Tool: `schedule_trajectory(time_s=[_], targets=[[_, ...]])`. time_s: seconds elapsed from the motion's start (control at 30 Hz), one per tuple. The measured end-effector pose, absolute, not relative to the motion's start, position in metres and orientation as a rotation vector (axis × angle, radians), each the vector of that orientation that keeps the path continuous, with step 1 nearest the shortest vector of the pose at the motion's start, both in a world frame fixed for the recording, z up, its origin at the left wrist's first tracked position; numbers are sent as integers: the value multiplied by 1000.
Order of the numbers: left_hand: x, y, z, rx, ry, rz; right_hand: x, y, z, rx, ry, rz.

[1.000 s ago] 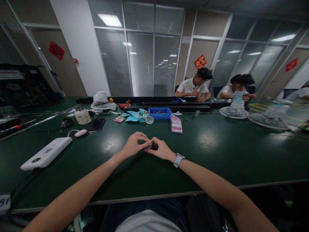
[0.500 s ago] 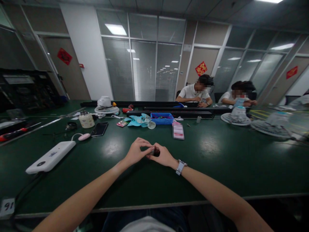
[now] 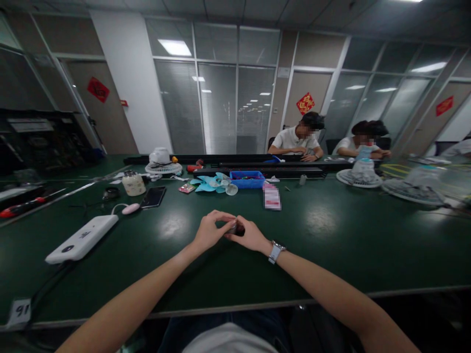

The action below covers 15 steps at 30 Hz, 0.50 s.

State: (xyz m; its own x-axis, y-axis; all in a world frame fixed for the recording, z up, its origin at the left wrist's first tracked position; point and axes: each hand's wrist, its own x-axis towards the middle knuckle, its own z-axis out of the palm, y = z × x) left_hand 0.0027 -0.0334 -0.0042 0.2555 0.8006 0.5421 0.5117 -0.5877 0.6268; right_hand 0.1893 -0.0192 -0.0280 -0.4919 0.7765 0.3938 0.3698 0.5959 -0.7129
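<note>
Above the green tabletop, my left hand (image 3: 213, 230) and my right hand (image 3: 251, 235) meet at the fingertips. Between them they grip a small grey, rounded part (image 3: 232, 228), mostly covered by the fingers; its kind cannot be made out. The left thumb presses on its near side, while the right thumb and fingers curl round it from the right. A watch (image 3: 275, 251) is on my right wrist. Beyond the hands lie light blue fan blades (image 3: 211, 183) and a blue tray (image 3: 247, 183) of small parts.
At left are a white power strip (image 3: 83, 239), a phone (image 3: 153, 197) and a cream jar (image 3: 133, 184). A pink-and-white packet (image 3: 271, 197) and a small grey cylinder (image 3: 302, 180) lie ahead. Fan parts (image 3: 359, 177) stand at right. Two people (image 3: 297, 139) sit across the table.
My left fingers have shifted slightly over the top of the grey part, closer to the right fingertips. Both hands keep hold of it. The view has moved a little.
</note>
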Motion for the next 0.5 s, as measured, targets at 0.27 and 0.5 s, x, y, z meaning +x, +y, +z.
schedule_trajectory(time_s=[0.27, 0.5], targets=[[4, -37, 1, 2166, 1068, 1230, 188, -21, -25, -899, -2105, 758], [1, -34, -2, 2291, 1079, 1246, 188, -19, -28, -882, -2099, 775]])
